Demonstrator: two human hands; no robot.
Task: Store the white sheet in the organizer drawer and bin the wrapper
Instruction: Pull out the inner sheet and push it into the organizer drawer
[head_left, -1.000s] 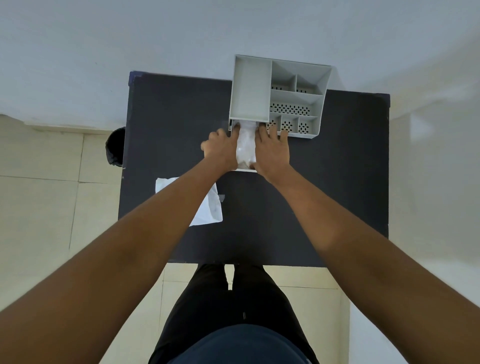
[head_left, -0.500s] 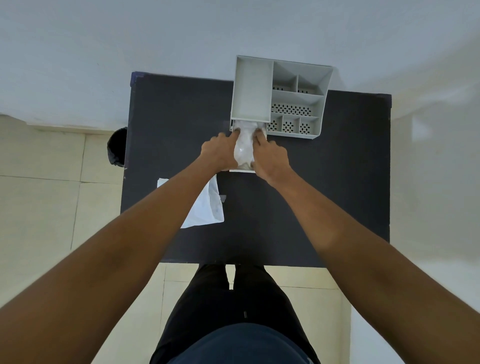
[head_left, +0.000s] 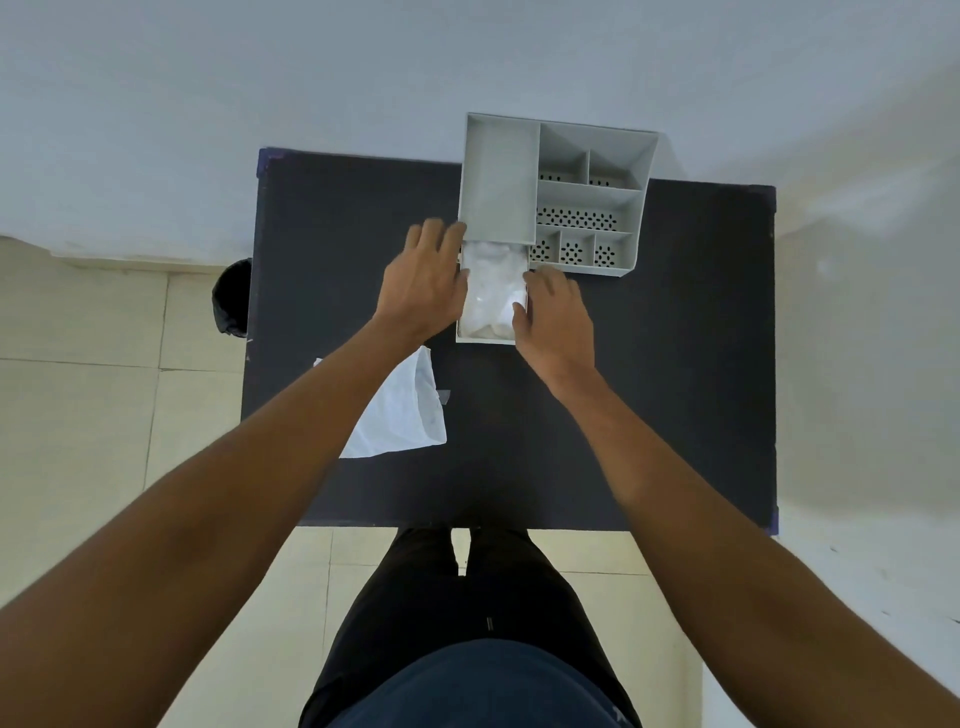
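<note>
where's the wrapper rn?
Head view: the wrapper lies flat on the black table, left of centre, partly under the left forearm, nearer the person than the open drawer.

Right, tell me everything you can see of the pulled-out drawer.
The drawer is a small, shallow white tray, plastic by its look, pulled out toward the person from under the grey organizer on the black table. Crumpled white sheet fills it. The left hand rests at its left edge, the right hand on its right wall.

Matt grey plastic organizer (head_left: 587, 202), matt black table (head_left: 675, 364), seemingly glossy wrapper (head_left: 400, 415).
</note>
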